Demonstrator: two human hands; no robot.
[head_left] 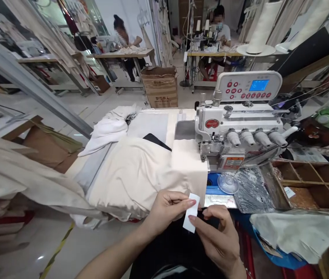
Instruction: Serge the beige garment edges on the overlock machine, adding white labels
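Observation:
A small white label is held up in front of my lap. My left hand pinches its upper end between thumb and fingers. Lower down, the thumb of my right hand presses on the label's edge, with the fingers curled behind it. Just beyond my hands, cream fabric lies spread over the table, its right end reaching under the front of the white overlock sewing machine. A dark flat object is partly covered by the cream fabric.
To the right sit a clear round dish and a divided wooden tray. White cloth is heaped at the table's left. A cardboard box stands behind the table. Two people work at machines farther back.

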